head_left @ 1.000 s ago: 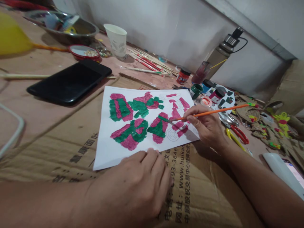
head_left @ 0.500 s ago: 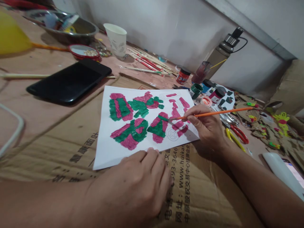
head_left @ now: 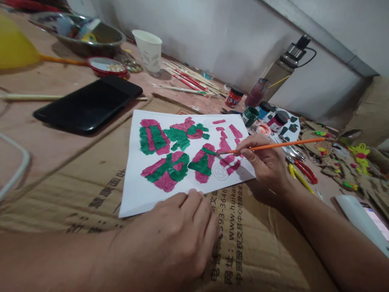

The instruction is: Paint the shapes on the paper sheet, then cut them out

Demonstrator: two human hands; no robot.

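A white sheet [head_left: 133, 174] with pink and green painted shapes lies on brown cardboard [head_left: 100, 190]. My right hand [head_left: 266, 162] grips an orange paintbrush [head_left: 282, 144]; its green-tipped bristles touch a pink and green shape at the middle of the sheet. Beside the sheet's lower edge rests my left hand [head_left: 176, 231], fingers together and curled downward, fingertips mostly hidden; whether anything is under them cannot be seen. An open green paint jar [head_left: 251, 117] stands just behind the sheet's upper right corner.
A black phone [head_left: 88, 105] lies at the left, with a metal bowl [head_left: 82, 36] and paper cup [head_left: 148, 50] behind. Sticks [head_left: 191, 79], a red paint jar [head_left: 234, 96] and a bottle [head_left: 281, 67] stretch along the wall. Red-and-yellow-handled pliers [head_left: 305, 172] sit right of my right hand.
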